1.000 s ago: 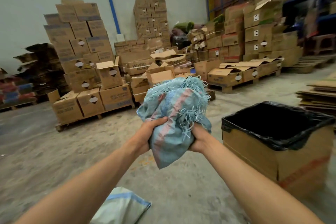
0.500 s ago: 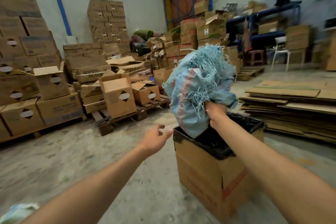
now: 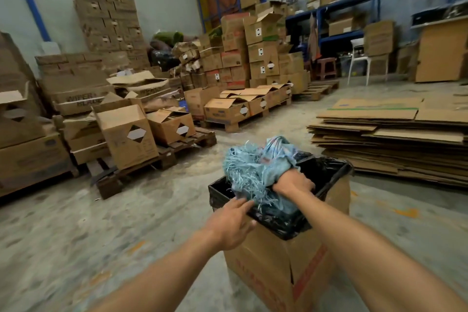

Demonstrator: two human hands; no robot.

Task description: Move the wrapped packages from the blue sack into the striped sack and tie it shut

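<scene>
Head view, from left to right. Stacked cartons [image 3: 126, 134] on pallets fill the left of the frame. At lower centre, your left hand [image 3: 229, 223] reaches forward with its fingers [image 3: 240, 204] straight and loose, holding nothing, their tips at the near rim of the bin box [image 3: 286, 268] by the sack's frayed threads. The blue sack [image 3: 255, 172], crumpled into a wad with its frayed edge hanging, sits at the centre of the frame, half inside the black liner [image 3: 326, 172]. Your right hand [image 3: 293, 182] is clenched round the wad from above, arm stretched out over the box.

The step in hand looks like discarding the emptied blue sack; neither the striped sack nor the packages are in view, so you cannot judge from here whether the tying is done. The next move calls for letting go of the wad inside the liner. Flattened cardboard [image 3: 392, 132] lies stacked at the right.
</scene>
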